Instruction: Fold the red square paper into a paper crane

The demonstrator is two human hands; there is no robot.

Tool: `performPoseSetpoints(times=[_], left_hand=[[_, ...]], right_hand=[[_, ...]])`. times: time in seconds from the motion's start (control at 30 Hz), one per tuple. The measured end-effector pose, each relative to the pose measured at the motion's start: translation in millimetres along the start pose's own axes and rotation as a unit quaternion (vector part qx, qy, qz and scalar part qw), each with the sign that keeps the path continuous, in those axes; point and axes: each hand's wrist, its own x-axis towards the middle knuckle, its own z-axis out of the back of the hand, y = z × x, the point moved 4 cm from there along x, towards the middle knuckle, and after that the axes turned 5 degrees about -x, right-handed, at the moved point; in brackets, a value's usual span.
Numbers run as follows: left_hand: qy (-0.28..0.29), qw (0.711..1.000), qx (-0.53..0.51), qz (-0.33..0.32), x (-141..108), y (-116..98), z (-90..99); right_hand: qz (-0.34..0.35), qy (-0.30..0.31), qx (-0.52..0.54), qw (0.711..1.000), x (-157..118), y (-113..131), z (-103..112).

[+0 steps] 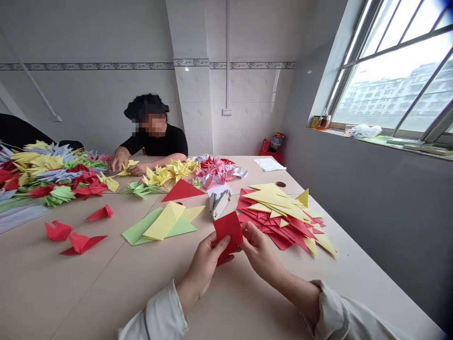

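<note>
A folded piece of red paper (228,229) is held above the table between my two hands. My left hand (208,255) grips its left side, thumb lying across the front and fingers behind. At the right edge, my right hand (260,248) pinches the paper between thumb and fingertips. Just beyond the paper lies a stapler (219,204). To the right spreads a pile of folded red and yellow papers (279,212). Left of my hands are green and yellow paper sheets (164,222) and a red paper triangle (183,190).
Three red folded paper shapes (82,242) lie at the left. Heaps of colourful folded paper (63,170) cover the far left. A person in black (170,141) sits across the table, hands among yellow pieces. A white paper (269,164) lies near the far edge.
</note>
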Motion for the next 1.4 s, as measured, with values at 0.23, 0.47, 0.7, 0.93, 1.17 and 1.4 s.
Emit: performPoseSetpoints(times=[0.23,0.47,0.7,0.93,1.17,1.4], left_hand=[[-0.047,0.998,0.05,-0.006,35,3,24.6],[-0.039,0.997,0.062,-0.036,52,10,33.8],[-0.063,0.997,0.047,-0.028,52,2,39.9],[-0.036,0.999,-0.015,0.027,48,-5,42.1],[-0.06,0.996,-0.06,0.034,44,-9,39.5],[-0.049,0.996,-0.072,0.037,38,-14,34.3]], right_hand=[[0.088,-0.032,-0.209,0.973,23,-6,31],[0.223,-0.02,-0.526,0.82,36,-9,22],[0.211,0.014,-0.443,0.871,38,-5,26],[0.206,-0.012,-0.309,0.928,36,-2,33],[0.359,-0.049,-0.444,0.819,23,10,26],[0.337,-0.004,-0.407,0.849,23,13,29]])
